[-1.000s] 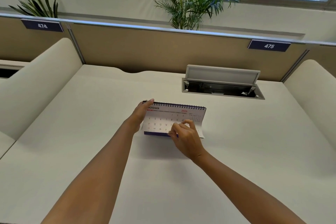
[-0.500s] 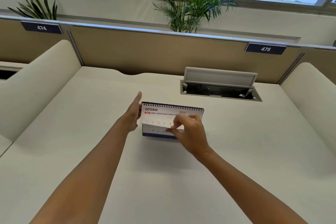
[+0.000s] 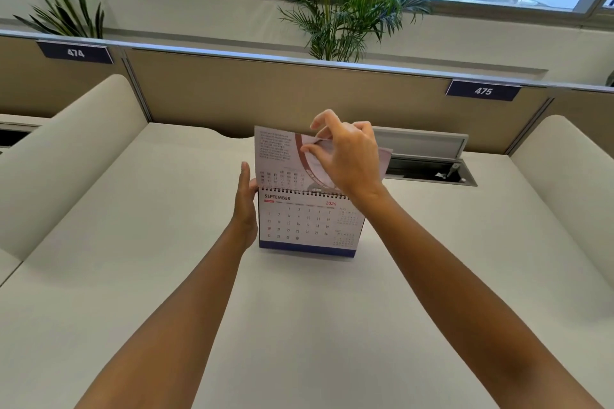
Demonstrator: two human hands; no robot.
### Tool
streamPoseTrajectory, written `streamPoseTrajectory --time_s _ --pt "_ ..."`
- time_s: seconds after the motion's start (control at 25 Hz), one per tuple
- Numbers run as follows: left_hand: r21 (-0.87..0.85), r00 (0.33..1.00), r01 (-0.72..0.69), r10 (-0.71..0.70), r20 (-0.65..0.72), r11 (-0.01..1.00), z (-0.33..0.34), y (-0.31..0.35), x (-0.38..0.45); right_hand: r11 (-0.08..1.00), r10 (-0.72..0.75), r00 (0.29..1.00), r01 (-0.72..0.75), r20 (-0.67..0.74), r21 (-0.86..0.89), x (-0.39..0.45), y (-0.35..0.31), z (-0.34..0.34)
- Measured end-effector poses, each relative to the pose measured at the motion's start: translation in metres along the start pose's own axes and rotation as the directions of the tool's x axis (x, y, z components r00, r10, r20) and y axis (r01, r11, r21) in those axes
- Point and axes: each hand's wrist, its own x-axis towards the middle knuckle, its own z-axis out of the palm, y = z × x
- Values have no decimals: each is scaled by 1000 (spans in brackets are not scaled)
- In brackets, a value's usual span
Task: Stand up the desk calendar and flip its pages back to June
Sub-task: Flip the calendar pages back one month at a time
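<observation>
Head view looks down on a pale desk point(image 3: 166, 276) where the desk calendar point(image 3: 309, 226) stands upright near the middle, its dark blue base on the surface and its spiral binding along the top. The page facing the camera reads SEPTEMBER 2026. The left hand point(image 3: 245, 206) is open and flat, fingers straight, pressed against the calendar's left edge just below the binding. The right hand point(image 3: 345, 156) is raised above the binding and pinches a lifted page point(image 3: 275, 156) between thumb and fingers near its upper right part; that page stands up from the spiral, showing a printed back with small text, tiny month grids and a brown curved band. Behind the calendar, to the right, an open cable hatch point(image 3: 428, 159) is set into the desk, its lid tilted up. A tan partition point(image 3: 232, 93) runs across the back, carrying number plates 474 point(image 3: 75, 52) and 475 point(image 3: 482, 91), with leafy plants point(image 3: 345, 3) and windows beyond.
</observation>
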Motion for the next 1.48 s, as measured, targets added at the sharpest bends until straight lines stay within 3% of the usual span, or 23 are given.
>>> streamPoseTrajectory --time_s 0.2,0.48,0.72,0.88,1.0,1.2,1.48 --pt "72 992 -122 125 -31 990 5 -2 -1 1000 16 1000 -16 5 -26 14 10 15" --pt "166 979 -47 79 -188 985 4 -15 10 998 -49 995 52 -90 31 -29 28 48" --pt "137 962 6 32 -272 991 1 -17 20 985 -155 978 163 138 -49 -134 45 83" --pt "140 940 7 41 -338 990 2 -16 19 922 -332 849 384 411 -46 -191 43 105" --pt "142 945 19 28 -325 990 1 -19 20 877 -384 773 476 505 -62 -204 41 115" --pt "83 941 92 -59 -333 992 0 -22 22 850 -393 752 517 530 -104 -186 46 117" --pt "103 939 163 -122 -321 981 -7 -21 29 838 -471 785 541 402 -76 -172 56 101"
